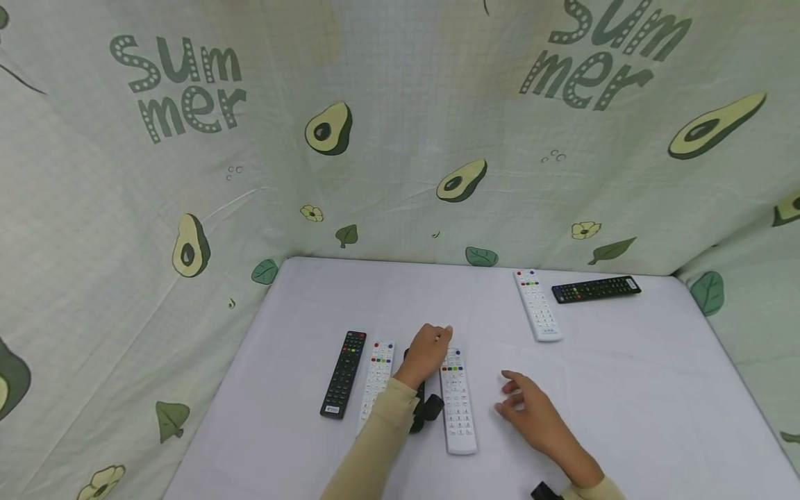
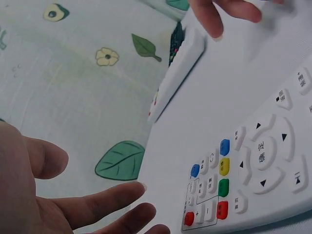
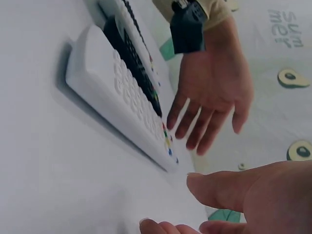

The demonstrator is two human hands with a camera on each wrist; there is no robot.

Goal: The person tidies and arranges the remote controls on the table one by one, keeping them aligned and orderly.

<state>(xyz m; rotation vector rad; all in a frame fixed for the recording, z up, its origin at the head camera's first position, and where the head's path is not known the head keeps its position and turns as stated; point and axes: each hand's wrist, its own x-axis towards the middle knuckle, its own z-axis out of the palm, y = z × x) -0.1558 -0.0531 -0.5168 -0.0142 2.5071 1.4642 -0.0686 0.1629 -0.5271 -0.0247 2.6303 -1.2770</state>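
Observation:
A white remote control lies lengthwise on the table, with coloured buttons at its far end. My left hand hovers over that far end, and the right wrist view shows its fingers extended, holding nothing. Under the left wrist, a black remote control is partly hidden. To its left lie another white remote control, partly covered by the sleeve, and another black remote control. My right hand is held just right of the nearest white remote, fingers loosely bent, nothing in them.
Toward the table's back right lie a further white remote control and a black remote control, set at an angle to each other. A patterned curtain hangs behind the white table. Dark cameras sit on both wrists.

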